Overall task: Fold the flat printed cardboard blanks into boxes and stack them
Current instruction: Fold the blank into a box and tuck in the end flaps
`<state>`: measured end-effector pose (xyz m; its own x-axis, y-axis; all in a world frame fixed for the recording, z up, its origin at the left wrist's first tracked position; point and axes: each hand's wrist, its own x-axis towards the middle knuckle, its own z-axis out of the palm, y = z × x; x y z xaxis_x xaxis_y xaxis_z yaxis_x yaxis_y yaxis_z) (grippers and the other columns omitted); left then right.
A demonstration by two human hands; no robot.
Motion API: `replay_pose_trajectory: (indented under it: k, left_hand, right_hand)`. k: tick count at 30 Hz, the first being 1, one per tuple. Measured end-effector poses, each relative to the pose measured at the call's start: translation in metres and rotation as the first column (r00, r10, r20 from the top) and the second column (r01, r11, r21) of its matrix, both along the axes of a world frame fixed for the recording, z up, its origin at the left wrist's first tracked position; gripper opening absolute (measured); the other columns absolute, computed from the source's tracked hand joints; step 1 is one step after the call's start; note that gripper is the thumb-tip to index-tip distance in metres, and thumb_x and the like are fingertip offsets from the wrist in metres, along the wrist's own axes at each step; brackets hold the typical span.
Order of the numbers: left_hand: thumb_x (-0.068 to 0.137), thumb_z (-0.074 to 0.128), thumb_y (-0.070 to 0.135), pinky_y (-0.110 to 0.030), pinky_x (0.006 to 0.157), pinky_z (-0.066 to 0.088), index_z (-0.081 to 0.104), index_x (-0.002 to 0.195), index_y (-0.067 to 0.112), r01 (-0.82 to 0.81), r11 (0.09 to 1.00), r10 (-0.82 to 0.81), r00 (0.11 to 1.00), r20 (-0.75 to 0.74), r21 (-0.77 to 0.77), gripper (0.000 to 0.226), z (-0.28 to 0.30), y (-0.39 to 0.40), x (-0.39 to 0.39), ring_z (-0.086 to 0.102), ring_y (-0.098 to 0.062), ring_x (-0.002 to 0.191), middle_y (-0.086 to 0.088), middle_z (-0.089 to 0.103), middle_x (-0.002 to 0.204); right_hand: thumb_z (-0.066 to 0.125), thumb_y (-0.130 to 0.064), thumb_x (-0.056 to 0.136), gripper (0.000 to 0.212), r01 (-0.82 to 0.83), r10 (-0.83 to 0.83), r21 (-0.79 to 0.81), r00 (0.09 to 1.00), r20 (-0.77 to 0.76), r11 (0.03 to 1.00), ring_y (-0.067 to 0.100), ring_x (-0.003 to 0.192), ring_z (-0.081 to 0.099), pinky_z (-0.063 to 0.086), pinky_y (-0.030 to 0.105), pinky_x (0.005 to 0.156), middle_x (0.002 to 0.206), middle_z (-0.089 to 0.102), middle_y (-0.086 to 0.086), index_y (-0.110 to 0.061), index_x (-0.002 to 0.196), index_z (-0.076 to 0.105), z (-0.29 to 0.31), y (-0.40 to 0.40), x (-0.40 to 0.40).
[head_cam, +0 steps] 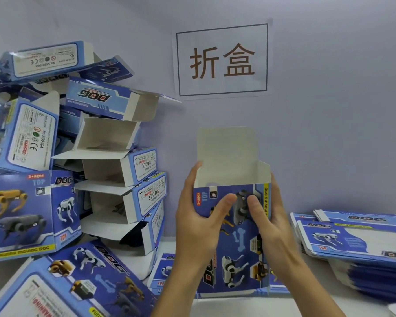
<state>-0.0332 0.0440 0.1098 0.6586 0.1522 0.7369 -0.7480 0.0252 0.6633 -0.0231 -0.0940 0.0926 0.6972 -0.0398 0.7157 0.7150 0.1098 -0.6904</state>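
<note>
Near the bottom centre of the frame, two bare hands hold an upright blue printed box (232, 236) between them. The left hand (197, 225) wraps the box's left edge, fingers curled behind it and thumb pressed across the printed front. The right hand (271, 225) clasps the right edge the same way, its thumb lying on the front just beside the left thumb. The box is open at the top: a white lid flap (226, 147) stands straight up at the back, above the fingertips, and a shorter side flap rises at the right.

At the lower left, a folded box (78, 282) lies tilted on its side on the white table (284, 305), close to the left forearm. At the lower right, well apart from the hands, sits a stack of flat blanks (357, 243), blue print facing up.

Farther back on the left, a jumbled pile of folded boxes (114, 165) climbs toward the upper left, many with open ends and white flaps showing. Its nearest boxes sit just left of the held box.

Behind everything is a pale wall (329, 110). A white paper sign (222, 60) with two brown Chinese characters in a dark frame hangs at upper centre, above the raised flap.
</note>
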Motion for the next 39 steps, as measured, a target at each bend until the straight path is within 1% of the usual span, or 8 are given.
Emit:
replay_pose_trajectory:
  k: [6,11,19,24,29,33,36,39]
  left_hand:
    - [0.075,0.069,0.059,-0.047,0.064,0.062,0.058,0.103,0.043,-0.032,0.999,0.032,0.996,-0.084,0.01,0.033,0.001,-0.004,0.0,0.073,-0.029,0.078,-0.02,0.062,0.108]
    - [0.079,0.045,0.077,-0.052,0.082,0.057,0.059,0.093,0.038,-0.025,1.0,0.024,0.994,-0.109,-0.013,0.044,0.007,-0.001,-0.002,0.068,-0.029,0.093,-0.009,0.066,0.1]
    - [0.084,0.04,0.074,-0.06,0.081,0.053,0.055,0.084,0.037,-0.117,0.988,0.106,0.988,-0.111,-0.097,0.04,0.008,-0.003,-0.008,0.064,-0.038,0.093,-0.016,0.064,0.094]
    - [0.093,0.039,0.061,-0.06,0.081,0.054,0.058,0.086,0.037,-0.117,0.987,0.107,0.99,-0.097,-0.108,0.031,0.009,0.004,-0.007,0.065,-0.037,0.095,-0.009,0.067,0.092]
    - [0.089,0.04,0.069,-0.046,0.072,0.061,0.061,0.09,0.041,-0.085,0.994,0.079,0.994,-0.081,-0.063,0.035,0.01,0.004,-0.007,0.069,-0.029,0.09,-0.004,0.067,0.093]
    - [0.088,0.038,0.061,-0.051,0.08,0.058,0.061,0.09,0.041,-0.08,0.996,0.076,0.993,-0.095,-0.04,0.03,0.008,0.005,-0.006,0.068,-0.028,0.099,-0.009,0.064,0.104]
    - [0.088,0.034,0.064,-0.029,0.074,0.058,0.062,0.095,0.035,-0.127,0.991,0.124,0.989,-0.08,-0.033,0.041,0.008,0.006,-0.007,0.066,-0.015,0.098,-0.002,0.062,0.104]
    - [0.095,0.033,0.048,-0.039,0.077,0.055,0.061,0.096,0.029,-0.183,0.983,0.184,0.981,-0.069,0.017,0.034,0.009,0.006,-0.006,0.062,-0.017,0.094,0.0,0.062,0.098]
  right_hand:
    - [0.054,-0.036,0.094,0.053,-0.056,0.057,0.041,0.998,-0.03,0.998,0.023,0.102,0.072,0.06,0.03,0.069,0.114,0.071,0.0,-0.03,0.145,0.039,0.001,-0.001,-0.002]
    - [0.056,-0.037,0.097,0.055,-0.071,0.071,0.014,0.997,-0.028,0.997,0.021,0.113,0.067,0.06,0.041,0.086,0.124,0.067,-0.003,-0.039,0.148,0.034,0.004,-0.001,-0.004]
    - [0.058,-0.035,0.09,0.043,-0.113,0.112,-0.008,0.993,-0.042,0.994,0.021,0.103,0.071,0.059,0.026,0.072,0.114,0.072,0.0,-0.037,0.133,0.052,0.01,-0.004,-0.006]
    - [0.058,-0.031,0.091,0.044,-0.125,0.124,-0.087,0.992,-0.018,0.988,0.024,0.104,0.071,0.06,0.032,0.075,0.116,0.071,0.001,-0.04,0.133,0.048,0.017,-0.004,-0.012]
    - [0.056,-0.035,0.09,0.056,-0.104,0.102,-0.07,0.994,-0.025,0.992,0.01,0.108,0.068,0.058,0.023,0.075,0.121,0.067,-0.013,-0.05,0.141,0.038,0.016,-0.001,-0.015]
    - [0.063,-0.032,0.093,0.035,-0.155,0.153,-0.028,0.986,-0.069,0.988,0.023,0.096,0.073,0.059,0.028,0.067,0.106,0.073,0.004,-0.038,0.125,0.052,0.015,-0.001,-0.016]
    - [0.055,-0.029,0.089,0.025,-0.189,0.188,-0.001,0.976,-0.108,0.982,0.031,0.09,0.072,0.061,0.036,0.069,0.101,0.071,0.014,-0.034,0.113,0.055,0.015,-0.002,-0.014]
    - [0.049,-0.029,0.098,0.019,-0.122,0.126,0.039,0.984,-0.128,0.992,0.026,0.09,0.069,0.058,0.035,0.079,0.105,0.071,0.009,-0.037,0.108,0.063,0.016,-0.003,-0.012]
